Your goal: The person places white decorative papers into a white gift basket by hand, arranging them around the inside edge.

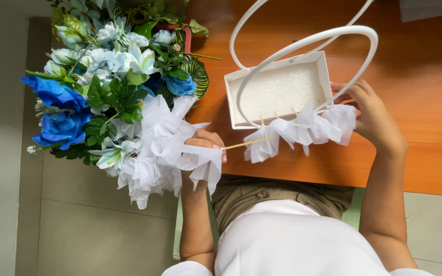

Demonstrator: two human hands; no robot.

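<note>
One head-worn camera is looking steeply down, close over the near edge of the tabletop [425, 128]. It is also taking in the wearer's lap and the floor [93, 235].

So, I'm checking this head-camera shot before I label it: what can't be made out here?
- Left hand: fingertips hidden by white tissue tufts, so its grip on the wooden stick is only partly visible.
- Right hand: fingertips covered by the tuft row.
- Basket handle: top cut off by the frame edge.
- Foam block: stick bases too small to judge.
</note>
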